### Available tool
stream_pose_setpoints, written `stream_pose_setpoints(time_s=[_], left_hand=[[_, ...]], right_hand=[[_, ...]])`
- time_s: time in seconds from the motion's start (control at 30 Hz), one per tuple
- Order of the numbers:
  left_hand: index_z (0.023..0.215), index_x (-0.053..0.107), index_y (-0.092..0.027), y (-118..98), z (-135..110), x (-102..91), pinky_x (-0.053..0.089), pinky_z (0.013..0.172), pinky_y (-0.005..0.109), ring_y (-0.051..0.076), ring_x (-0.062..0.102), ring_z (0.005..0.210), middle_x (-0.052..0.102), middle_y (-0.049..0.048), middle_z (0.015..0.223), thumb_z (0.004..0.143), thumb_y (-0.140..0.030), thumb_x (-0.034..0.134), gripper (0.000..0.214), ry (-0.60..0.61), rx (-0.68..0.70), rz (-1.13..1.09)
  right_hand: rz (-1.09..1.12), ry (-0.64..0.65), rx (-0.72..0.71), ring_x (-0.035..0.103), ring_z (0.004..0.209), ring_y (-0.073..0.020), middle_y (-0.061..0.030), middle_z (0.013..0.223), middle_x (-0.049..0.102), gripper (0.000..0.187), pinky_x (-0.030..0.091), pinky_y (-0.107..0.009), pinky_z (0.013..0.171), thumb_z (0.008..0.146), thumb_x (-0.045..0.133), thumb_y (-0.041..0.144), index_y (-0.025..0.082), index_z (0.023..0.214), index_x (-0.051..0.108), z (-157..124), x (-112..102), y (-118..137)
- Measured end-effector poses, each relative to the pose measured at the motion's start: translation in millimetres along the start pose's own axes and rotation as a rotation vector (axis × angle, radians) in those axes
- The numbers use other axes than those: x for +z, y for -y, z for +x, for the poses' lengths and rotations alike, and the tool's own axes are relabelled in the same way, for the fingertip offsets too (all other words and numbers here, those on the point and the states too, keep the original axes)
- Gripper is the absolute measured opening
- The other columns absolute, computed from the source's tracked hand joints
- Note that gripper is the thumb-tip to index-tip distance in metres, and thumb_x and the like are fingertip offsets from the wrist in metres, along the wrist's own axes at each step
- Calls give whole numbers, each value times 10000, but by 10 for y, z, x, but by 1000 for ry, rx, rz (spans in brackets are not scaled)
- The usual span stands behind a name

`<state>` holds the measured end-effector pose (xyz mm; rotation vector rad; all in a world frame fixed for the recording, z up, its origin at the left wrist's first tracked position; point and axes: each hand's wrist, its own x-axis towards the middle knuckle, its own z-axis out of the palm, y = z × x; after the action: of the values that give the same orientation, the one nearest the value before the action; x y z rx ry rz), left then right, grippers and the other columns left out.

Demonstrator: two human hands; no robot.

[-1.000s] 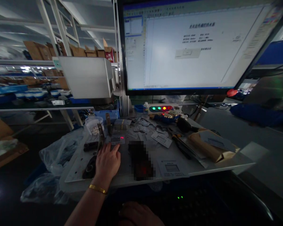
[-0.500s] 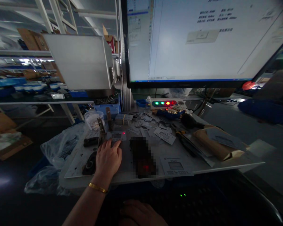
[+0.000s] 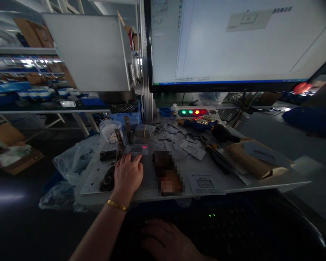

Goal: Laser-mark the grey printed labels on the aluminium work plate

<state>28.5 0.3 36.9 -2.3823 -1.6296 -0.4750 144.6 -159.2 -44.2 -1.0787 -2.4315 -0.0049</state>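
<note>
My left hand (image 3: 128,173) lies palm down on the worktable, fingers stretched forward and nothing gripped. Its fingertips touch the near edge of a small grey metal nameplate (image 3: 137,149) with a dark-bordered rectangle. A red light mark glows at that plate's right end. Lower down, my right hand (image 3: 170,237) rests in shadow on a dark keyboard (image 3: 222,230), fingers laid out over the left keys. Beside my left hand are dark metal clamp pieces (image 3: 108,178) and upright brown metal strips (image 3: 128,129).
A monitor (image 3: 228,54) stands behind the table (image 3: 149,195); a large grey box-shaped machine head (image 3: 89,54) overhangs at left. Around lie loose nameplates (image 3: 192,149), a plastic tub (image 3: 110,131), yellow-black-handled pliers (image 3: 217,159), a brown paper packet (image 3: 250,157) and a pixelated area.
The view has tilted slightly down, so everything sits higher in the picture. The red mark on the nameplate has changed shape. Both hands stay in about the same places.
</note>
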Motion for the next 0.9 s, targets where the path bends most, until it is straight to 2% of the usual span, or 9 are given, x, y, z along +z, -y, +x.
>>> stream_pose_setpoints(time_s=[0.1,0.2,0.37,0.47,0.6,0.67,0.8,0.9], left_hand=[[1185,633,-277,7,-16,6,467,953,426,280,576,1108,619,114,1194,891,-203,406,379,-5,4,-6],[1186,631,-274,12,-26,13,466,951,425,275,574,1107,622,112,1180,889,-198,409,379,-7,-3,-14],[1191,628,-276,14,-24,18,459,963,422,274,561,1128,616,111,1192,889,-193,410,382,-6,-4,-21],[1183,632,-273,13,-19,13,459,962,423,273,565,1120,618,109,1185,890,-196,414,374,-6,-7,-18],[1187,630,-271,13,-21,7,464,956,425,273,567,1116,619,110,1186,891,-194,407,379,-5,-1,-16],[1189,630,-272,12,-22,7,466,954,424,270,568,1114,619,109,1189,891,-196,408,379,-4,0,-13],[1198,626,-274,6,-17,7,465,960,424,268,565,1121,617,108,1202,888,-199,418,380,2,-9,-8],[1193,629,-275,5,-11,6,464,961,422,270,564,1125,618,106,1203,889,-205,416,378,-1,0,-7]], right_hand=[[-16,-95,2,642,1029,-173,14,1027,708,174,586,-251,708,942,522,389,255,1044,568,-37,91,-9],[2,-154,2,651,1012,-165,33,1009,712,180,585,-232,668,949,510,411,269,1029,585,-75,162,-19],[70,20,76,620,1080,-148,33,1087,700,173,555,-201,800,955,521,376,284,1061,622,-121,189,-26],[45,-1,47,632,1053,-155,30,1053,708,167,566,-209,764,945,535,386,278,1032,629,-100,167,-22],[3,-122,24,657,978,-146,40,971,715,165,574,-199,666,952,513,393,267,965,619,-59,143,-16],[-11,-132,16,661,963,-150,31,961,713,189,576,-206,654,952,504,417,262,967,611,-56,151,-17],[-26,-52,2,647,1011,-171,14,1016,708,178,581,-238,694,944,519,408,267,1023,592,-65,175,-19],[14,17,16,628,1062,-183,3,1066,700,229,579,-259,760,923,549,444,261,1055,587,-44,98,-15]])
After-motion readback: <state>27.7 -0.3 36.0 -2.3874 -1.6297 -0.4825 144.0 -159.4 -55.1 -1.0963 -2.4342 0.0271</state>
